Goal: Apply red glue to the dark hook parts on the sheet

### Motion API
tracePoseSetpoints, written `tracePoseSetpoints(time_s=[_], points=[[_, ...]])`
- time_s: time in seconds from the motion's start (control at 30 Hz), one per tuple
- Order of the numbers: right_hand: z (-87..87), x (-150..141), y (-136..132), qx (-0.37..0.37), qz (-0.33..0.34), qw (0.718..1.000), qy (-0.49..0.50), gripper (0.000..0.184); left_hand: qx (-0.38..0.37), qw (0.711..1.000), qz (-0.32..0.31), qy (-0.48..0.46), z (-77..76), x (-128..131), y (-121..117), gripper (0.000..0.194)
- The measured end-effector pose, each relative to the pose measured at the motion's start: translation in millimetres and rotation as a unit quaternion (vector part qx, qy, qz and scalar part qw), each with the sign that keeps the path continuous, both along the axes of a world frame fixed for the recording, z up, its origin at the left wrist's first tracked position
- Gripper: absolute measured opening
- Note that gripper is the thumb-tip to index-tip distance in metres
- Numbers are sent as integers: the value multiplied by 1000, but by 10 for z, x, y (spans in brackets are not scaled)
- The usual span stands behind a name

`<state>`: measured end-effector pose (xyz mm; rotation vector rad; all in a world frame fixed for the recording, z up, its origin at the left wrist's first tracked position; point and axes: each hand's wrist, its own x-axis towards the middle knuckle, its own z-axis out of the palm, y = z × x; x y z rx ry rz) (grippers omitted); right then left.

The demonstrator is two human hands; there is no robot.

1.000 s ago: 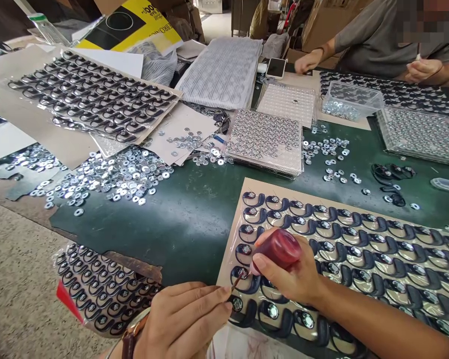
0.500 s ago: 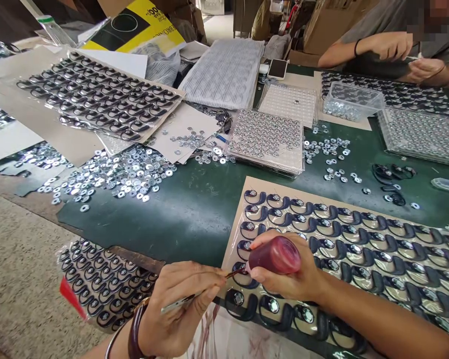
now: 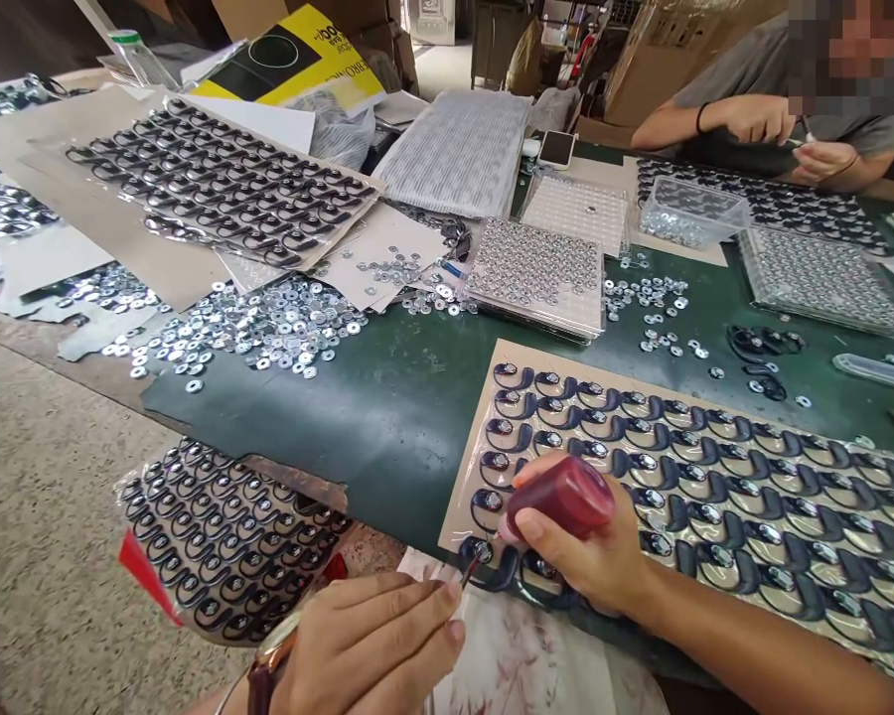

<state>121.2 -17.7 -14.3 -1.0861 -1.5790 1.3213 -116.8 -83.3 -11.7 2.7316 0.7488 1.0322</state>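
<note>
My right hand (image 3: 603,541) is wrapped around a soft squeeze bottle (image 3: 562,501) of dark red liquid, tilted with its nozzle down to the left. The nozzle is over a dark hook-shaped piece (image 3: 498,574) with a round silvery centre, at the near left corner of a card sheet (image 3: 468,497) carrying rows of such pieces. My left hand (image 3: 379,636) pinches thin tweezers (image 3: 471,570); only their dark tip shows, close to the same piece. The fingers hide the rest of the tool.
Loose metal washers (image 3: 268,328) lie heaped at left. Behind are another filled sheet (image 3: 223,189), a stack of bead-covered sheets (image 3: 532,268) and a clear plastic box (image 3: 692,211). A further sheet (image 3: 230,546) sits below the table edge. Across the table a co-worker's hands (image 3: 790,139) hold something small.
Both hands have moved from a piece one row farther back to the corner piece in the front row. My left hand has turned, hiding the tweezers' handle. The view has shifted slightly.
</note>
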Motion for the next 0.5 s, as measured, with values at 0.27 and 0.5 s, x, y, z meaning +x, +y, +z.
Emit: tracePoseSetpoints(time_s=[0.27,0.5], points=[[-145,-21,-36,30,31,999,6,23,-13,999,7,37,135,112,32,34],[-65,-52,-10,110,29,993,-27,25,-10,999,33,33,80,105,-33,35]])
